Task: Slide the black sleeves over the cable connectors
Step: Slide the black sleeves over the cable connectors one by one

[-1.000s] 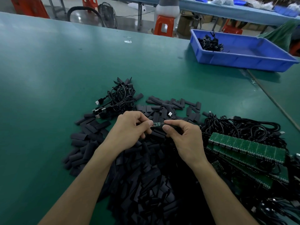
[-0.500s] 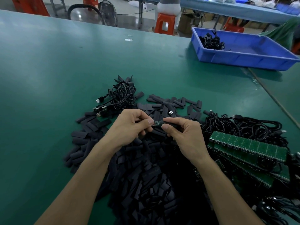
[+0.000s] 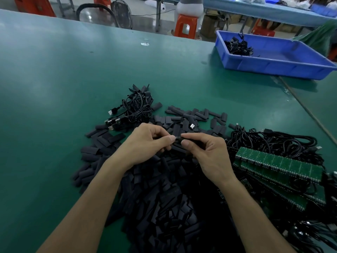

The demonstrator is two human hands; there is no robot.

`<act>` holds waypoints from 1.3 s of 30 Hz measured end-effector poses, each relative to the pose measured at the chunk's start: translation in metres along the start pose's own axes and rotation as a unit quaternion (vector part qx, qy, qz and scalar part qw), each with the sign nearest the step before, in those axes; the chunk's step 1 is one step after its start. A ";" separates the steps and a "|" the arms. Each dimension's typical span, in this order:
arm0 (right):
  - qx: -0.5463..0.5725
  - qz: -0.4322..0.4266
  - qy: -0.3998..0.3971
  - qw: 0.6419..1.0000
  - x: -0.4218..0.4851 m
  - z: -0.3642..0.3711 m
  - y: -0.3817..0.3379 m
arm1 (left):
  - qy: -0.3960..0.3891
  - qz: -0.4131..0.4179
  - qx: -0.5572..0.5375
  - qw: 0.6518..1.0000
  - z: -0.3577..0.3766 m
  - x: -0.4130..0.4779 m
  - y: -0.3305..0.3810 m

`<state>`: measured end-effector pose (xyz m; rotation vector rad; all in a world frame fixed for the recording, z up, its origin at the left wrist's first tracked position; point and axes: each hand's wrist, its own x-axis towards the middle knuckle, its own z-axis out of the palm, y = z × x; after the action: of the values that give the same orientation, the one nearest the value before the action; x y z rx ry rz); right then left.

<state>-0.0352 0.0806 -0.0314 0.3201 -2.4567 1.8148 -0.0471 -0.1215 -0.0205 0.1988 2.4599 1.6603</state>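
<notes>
Blue tray (image 3: 284, 69) — a small cable bundle (image 3: 238, 48) inside.

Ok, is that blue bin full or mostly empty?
Mostly empty: the blue bin holds only a small tangle of black cables in one far corner; its floor otherwise shows bare.

One camera sits on the person's head. It looks forward and down over a green table (image 3: 73, 79). The left hand (image 3: 145, 143) and right hand (image 3: 209, 156) come in from the bottom edge and meet close under it, near the middle of the picture. The wide lens bends the edges. Far off at the top right is a blue tray (image 3: 273, 67). Past the table's far side stand orange stools (image 3: 186, 24).
</notes>
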 end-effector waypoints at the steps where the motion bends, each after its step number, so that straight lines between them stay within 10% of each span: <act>1: -0.002 -0.005 0.003 1.000 0.000 0.000 0.000 | -0.010 0.005 0.002 1.000 -0.001 -0.001 0.001; 22: -0.009 -0.011 0.002 1.000 0.002 -0.001 0.002 | -0.028 0.046 0.080 0.995 0.005 -0.001 0.002; 39: -0.015 -0.008 0.148 0.989 0.000 0.017 0.007 | 0.060 0.010 0.136 0.989 0.012 -0.003 0.005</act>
<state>-0.0354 0.0668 -0.0433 0.0614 -2.2667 1.6773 -0.0420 -0.1093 -0.0201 0.1614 2.7779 1.3743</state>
